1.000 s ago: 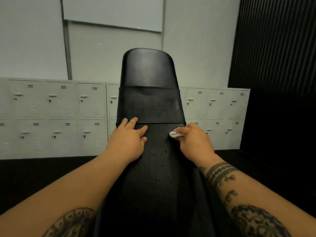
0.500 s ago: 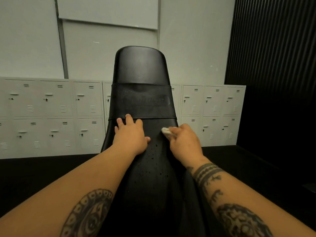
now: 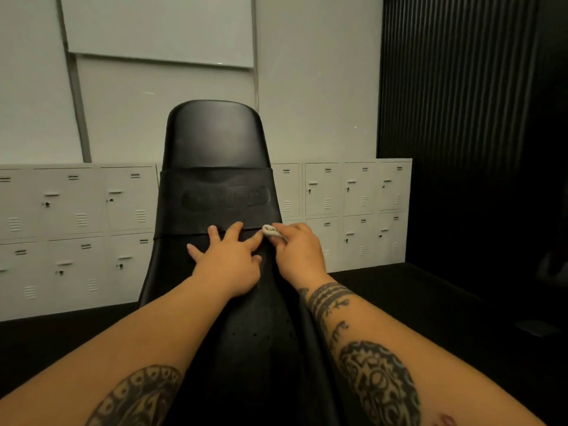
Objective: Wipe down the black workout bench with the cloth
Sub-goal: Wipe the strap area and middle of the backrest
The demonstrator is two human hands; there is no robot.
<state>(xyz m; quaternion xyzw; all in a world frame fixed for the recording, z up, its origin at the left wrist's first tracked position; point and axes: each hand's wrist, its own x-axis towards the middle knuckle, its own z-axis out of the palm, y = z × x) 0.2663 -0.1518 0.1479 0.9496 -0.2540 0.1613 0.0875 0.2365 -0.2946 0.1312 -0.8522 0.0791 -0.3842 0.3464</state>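
Both hands have slid up the bench (image 3: 215, 139): left hand (image 3: 229, 265) flat and released, right hand (image 3: 299, 253) pinching the cloth (image 3: 270, 231) at the band's edge.

Count: 1 black bench (image 3: 215, 142), 1 small white cloth (image 3: 270, 231), 2 hands, left hand (image 3: 229, 262) and right hand (image 3: 299, 253). Grey lockers (image 3: 76, 210) run in 2 stacked rows; the bench hides some, so no total. 1 pale wall panel (image 3: 159, 26) above.
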